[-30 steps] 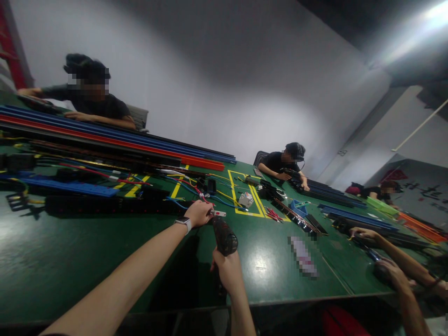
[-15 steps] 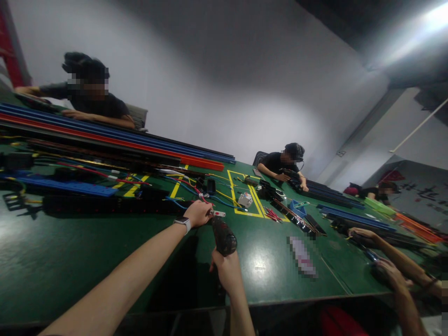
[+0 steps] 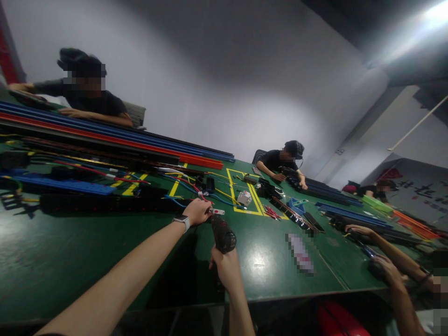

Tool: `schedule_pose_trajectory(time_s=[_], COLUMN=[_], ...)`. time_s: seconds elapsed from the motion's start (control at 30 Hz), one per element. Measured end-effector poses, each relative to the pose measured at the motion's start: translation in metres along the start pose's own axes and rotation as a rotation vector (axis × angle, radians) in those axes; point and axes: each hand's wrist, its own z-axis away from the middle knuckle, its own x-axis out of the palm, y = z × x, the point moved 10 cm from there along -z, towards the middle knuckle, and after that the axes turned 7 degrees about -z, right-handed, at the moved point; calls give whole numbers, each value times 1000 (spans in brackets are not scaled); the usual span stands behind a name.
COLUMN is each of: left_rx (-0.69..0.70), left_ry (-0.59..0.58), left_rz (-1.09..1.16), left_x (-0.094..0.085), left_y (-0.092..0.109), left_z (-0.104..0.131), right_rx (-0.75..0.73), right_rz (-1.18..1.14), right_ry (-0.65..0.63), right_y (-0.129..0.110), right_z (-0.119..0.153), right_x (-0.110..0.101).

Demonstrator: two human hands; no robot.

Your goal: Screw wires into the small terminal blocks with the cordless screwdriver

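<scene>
My right hand (image 3: 227,267) is wrapped round the grip of a dark cordless drill (image 3: 223,235), whose front end points away from me. Just ahead of that front end, my left hand (image 3: 198,212), with a watch on its wrist, is closed at the right end of a long black housing (image 3: 105,205). Exactly what its fingers grip is hidden. A small white piece with red marks (image 3: 217,212) shows beside these fingers, close to the drill's tip. Red, blue and yellow wires (image 3: 180,184) lie just beyond my left hand.
A grey-white block (image 3: 244,198) and red-handled tools or leads (image 3: 272,213) lie on the green table (image 3: 266,280). Blue strips (image 3: 70,181) and long red rails (image 3: 196,159) lie left. Co-workers sit across; another person's hands (image 3: 387,268) work at right.
The view has shifted slightly. My two hands and the drill keep nearly the same position against each other and the black housing.
</scene>
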Motion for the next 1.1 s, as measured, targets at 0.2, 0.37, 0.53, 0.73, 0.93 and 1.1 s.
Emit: schedule_pose_trajectory(time_s=[0.2,0.37,0.53,0.73,0.93,1.1], left_rx=[8,11,11,15,28,34], left_ry=[-8,4,12,17,19,24], left_rz=[-8,-27,-25,-15,-2,-2], left_x=[1,-2,-2,-1,1,3], left_y=[1,2,2,1,1,1], left_z=[0,0,0,0,0,-1], right_rx=[-7,-6,-3,-12,-28,-38], right_rz=[-12,-4,8,25,19,15], right_ry=[0,-5,2,-13,-18,-24], right_y=[-1,-1,-1,-1,-3,-6], right_z=[0,0,0,-1,-1,0], right_x=[0,1,0,2,2,2])
